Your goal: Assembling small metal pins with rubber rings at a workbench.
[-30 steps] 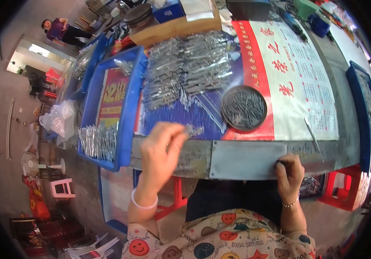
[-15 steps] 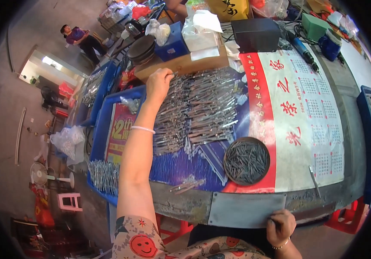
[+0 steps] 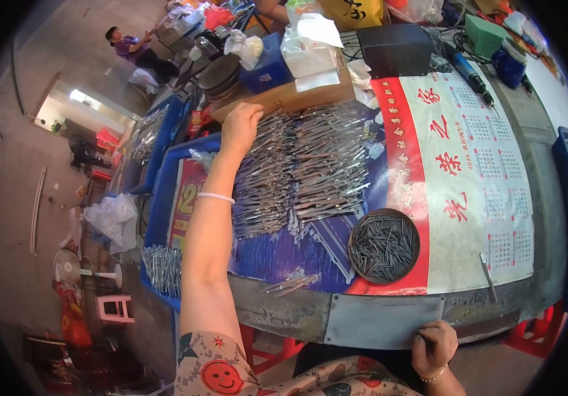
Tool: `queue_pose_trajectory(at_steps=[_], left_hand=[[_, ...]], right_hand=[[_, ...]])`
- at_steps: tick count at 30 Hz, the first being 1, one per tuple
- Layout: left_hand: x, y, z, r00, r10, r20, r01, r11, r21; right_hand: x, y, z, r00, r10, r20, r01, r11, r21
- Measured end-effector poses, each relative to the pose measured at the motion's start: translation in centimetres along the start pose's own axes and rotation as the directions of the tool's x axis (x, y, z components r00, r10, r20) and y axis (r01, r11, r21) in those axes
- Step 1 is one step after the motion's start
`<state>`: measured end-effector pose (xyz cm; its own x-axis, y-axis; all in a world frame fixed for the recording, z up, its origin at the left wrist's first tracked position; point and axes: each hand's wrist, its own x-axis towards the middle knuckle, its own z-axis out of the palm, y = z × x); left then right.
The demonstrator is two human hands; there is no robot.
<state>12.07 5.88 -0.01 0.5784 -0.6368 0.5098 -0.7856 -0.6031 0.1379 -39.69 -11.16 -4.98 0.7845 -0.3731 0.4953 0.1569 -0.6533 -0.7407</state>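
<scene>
My left hand (image 3: 239,127) is stretched far across the table, at the far left end of rows of thin metal pieces (image 3: 300,168) laid on a blue poster. Whether its fingers grip one of the pieces cannot be told. My right hand (image 3: 434,346) rests closed on the near edge of a grey metal plate (image 3: 379,320). A round dark dish full of metal pins (image 3: 384,245) sits between the rows and the plate. A few loose metal pieces (image 3: 290,284) lie near the table's front edge.
A blue tray (image 3: 158,218) with more metal pieces stands to the left. A cardboard box (image 3: 284,99), a black box (image 3: 396,49), a blue tool (image 3: 468,72) and a calendar sheet (image 3: 482,178) lie beyond. A person (image 3: 132,49) sits far off at upper left.
My left arm has reached from the table's front edge out to the far end of the rows. The loose pieces now lie where the hand was. My right hand stays on the plate.
</scene>
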Motion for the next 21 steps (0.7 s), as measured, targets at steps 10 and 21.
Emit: queue_pose_trajectory(at_steps=[10,21], left_hand=[[-9.2,11.2,-9.4,0.999,0.036,-0.039,-0.045,0.967,-0.25],[-24.2,21.1,-15.0,0.991,-0.044,0.129,0.097,0.889,-0.448]], right_hand=[[-0.7,-0.9,0.1,0.996,0.083,-0.023,-0.082,0.996,0.021],[-1.0,-1.3,-0.1,0.997,0.039,-0.065,-0.034,0.996,0.077]])
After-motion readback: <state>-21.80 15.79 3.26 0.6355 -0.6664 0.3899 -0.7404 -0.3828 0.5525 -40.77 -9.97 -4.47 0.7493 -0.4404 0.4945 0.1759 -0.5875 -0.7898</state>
